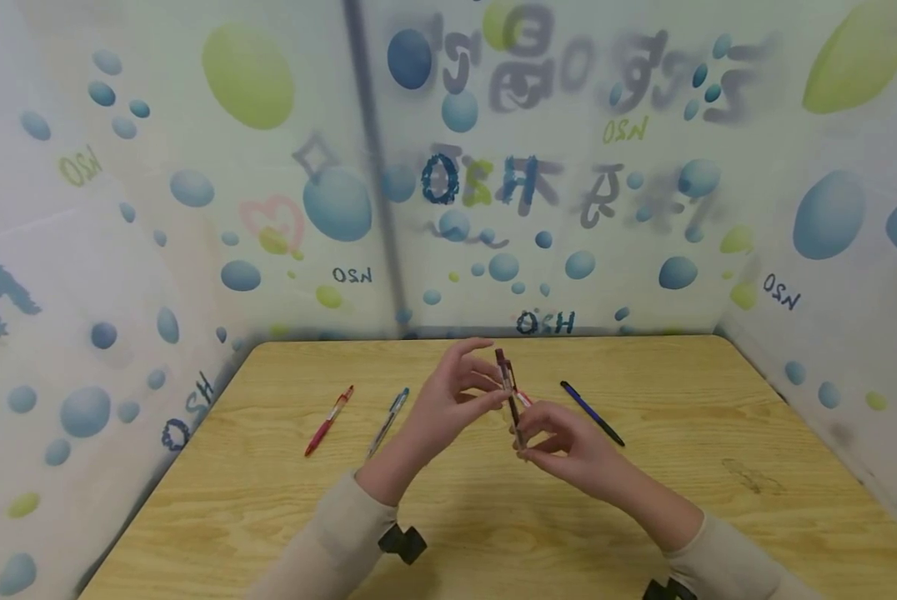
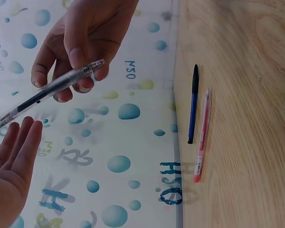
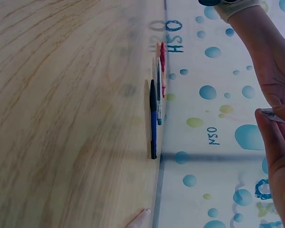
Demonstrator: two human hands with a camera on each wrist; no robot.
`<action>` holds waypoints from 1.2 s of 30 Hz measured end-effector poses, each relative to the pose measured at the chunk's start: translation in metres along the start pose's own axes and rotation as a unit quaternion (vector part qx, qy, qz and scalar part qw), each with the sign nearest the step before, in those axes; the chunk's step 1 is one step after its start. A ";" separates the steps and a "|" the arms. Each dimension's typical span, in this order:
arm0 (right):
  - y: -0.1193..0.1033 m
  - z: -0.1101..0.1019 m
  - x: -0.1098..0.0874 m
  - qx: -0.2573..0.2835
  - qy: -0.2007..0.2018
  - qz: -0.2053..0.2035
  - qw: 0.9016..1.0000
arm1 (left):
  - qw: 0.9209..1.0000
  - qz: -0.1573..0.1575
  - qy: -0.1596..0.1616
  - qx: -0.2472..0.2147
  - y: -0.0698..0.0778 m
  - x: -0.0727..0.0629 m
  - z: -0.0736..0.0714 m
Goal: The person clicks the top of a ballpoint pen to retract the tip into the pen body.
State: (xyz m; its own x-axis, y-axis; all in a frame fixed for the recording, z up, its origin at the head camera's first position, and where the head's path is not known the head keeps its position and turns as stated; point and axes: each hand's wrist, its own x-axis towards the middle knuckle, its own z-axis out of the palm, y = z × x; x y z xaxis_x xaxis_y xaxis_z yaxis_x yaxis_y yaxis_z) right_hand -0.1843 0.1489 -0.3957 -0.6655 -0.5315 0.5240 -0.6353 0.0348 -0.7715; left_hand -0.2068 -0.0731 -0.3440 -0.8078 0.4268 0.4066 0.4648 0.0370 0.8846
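My right hand pinches a slim clear-barrelled pen near its tip, between thumb and fingers. The pen stands almost upright above the table in the head view, its dark end with the clip uppermost. Dark refill shows through the barrel in the left wrist view. My left hand is at the pen's upper end, thumb against the barrel, index fingertip close to the top. In the left wrist view its other fingers are nearly straight, slightly apart from the barrel. Beyond the hands lies a red-tipped clear pen, partly hidden in the head view.
On the wooden table a red pen and a clear pen with a blue end lie to the left. A blue pen with black ends lies to the right. Printed curtain-like walls enclose the table's back and sides.
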 end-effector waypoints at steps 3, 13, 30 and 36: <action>0.000 -0.004 -0.002 -0.012 0.004 -0.004 1.000 | 1.000 -0.006 -0.005 0.009 0.000 -0.003 -0.006; 0.003 -0.026 -0.014 -0.053 -0.002 0.042 0.998 | 0.996 -0.053 -0.005 0.076 -0.010 -0.018 -0.031; 0.025 -0.075 -0.034 -0.155 -0.031 0.108 0.982 | 0.978 -0.085 -0.022 0.190 -0.031 -0.047 -0.071; 0.041 -0.096 -0.041 -0.224 -0.040 0.129 0.965 | 0.968 -0.090 -0.032 0.232 -0.035 -0.054 -0.084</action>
State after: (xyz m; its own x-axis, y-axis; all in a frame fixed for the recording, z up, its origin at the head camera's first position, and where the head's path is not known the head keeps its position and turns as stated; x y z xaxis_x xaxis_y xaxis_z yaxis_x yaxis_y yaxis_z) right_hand -0.2203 0.2539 -0.4138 -0.8029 -0.5191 0.2931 -0.5705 0.5266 -0.6302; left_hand -0.2098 -0.1737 -0.3781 -0.8742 0.4294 0.2268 0.4424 0.5117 0.7365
